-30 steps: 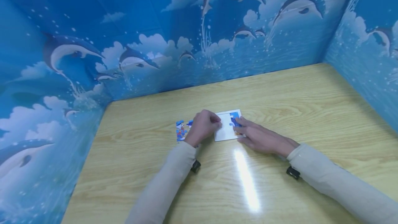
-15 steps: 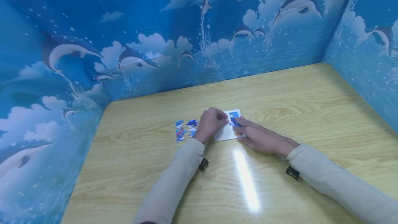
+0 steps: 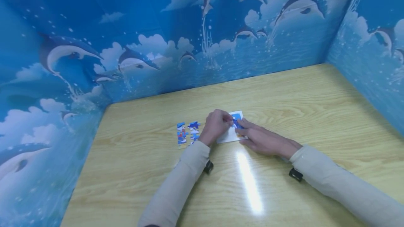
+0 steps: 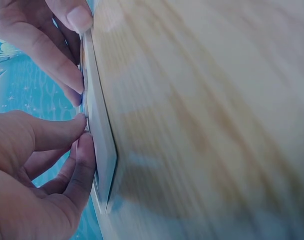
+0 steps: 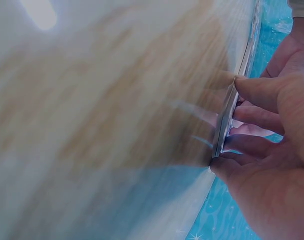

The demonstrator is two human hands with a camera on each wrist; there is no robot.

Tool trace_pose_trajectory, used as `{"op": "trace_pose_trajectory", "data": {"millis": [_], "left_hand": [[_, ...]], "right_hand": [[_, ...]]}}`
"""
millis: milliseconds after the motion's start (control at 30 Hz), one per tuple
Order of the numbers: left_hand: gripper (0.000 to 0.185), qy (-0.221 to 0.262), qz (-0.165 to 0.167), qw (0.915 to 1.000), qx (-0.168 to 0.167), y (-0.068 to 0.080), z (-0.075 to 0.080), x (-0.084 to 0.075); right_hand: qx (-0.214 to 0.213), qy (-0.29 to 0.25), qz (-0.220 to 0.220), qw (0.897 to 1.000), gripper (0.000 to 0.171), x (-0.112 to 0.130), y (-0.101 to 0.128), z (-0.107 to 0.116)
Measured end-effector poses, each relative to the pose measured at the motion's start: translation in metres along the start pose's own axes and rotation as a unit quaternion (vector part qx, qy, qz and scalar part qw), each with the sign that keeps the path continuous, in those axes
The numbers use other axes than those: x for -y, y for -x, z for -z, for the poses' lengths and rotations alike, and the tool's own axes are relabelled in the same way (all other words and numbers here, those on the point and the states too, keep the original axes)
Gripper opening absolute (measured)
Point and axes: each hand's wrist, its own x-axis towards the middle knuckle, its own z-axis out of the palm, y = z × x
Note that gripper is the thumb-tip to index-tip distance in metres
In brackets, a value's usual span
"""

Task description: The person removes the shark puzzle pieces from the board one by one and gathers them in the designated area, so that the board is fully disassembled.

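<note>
A white puzzle tray (image 3: 225, 137) lies on the wooden table, with joined jigsaw pieces (image 3: 236, 116) along its right side. My left hand (image 3: 217, 124) is over the tray's left part, thumb and forefinger pinching a small puzzle piece against the joined ones; the fingers mostly hide it. In the left wrist view the left hand's fingertips (image 4: 84, 142) meet at the tray's face. My right hand (image 3: 260, 137) rests on the tray's right edge, its fairly straight fingers lying over the pieces and its thumb at the near edge (image 5: 224, 120).
Left of the tray, loose puzzle pieces (image 3: 182, 134) stand in a column, with a second column (image 3: 194, 130) beside them, partly behind the left wrist. A dolphin-print backdrop (image 3: 151, 59) rises at the table's back and sides. Light glares on the table (image 3: 249, 181).
My left hand has moved right across the tray to the joined pieces, uncovering more of the loose pieces at left. The right hand has stayed on the tray's right edge.
</note>
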Motion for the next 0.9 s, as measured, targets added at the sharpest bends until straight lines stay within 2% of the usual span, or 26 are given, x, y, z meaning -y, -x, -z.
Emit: {"op": "trace_pose_trajectory", "data": {"millis": [533,900], "left_hand": [[0.013,0.012,-0.002,0.9998,-0.018,0.0012,-0.0021,-0.001],[0.007,0.011,-0.012,0.9983,-0.056,0.0024,-0.0046,-0.0014]], "right_hand": [[0.006,-0.011,-0.007,1.0,0.045,0.0001,-0.0007,0.0001],[0.022,-0.014,-0.007,1.0,0.047,0.0011,-0.0012,0.0021]]}}
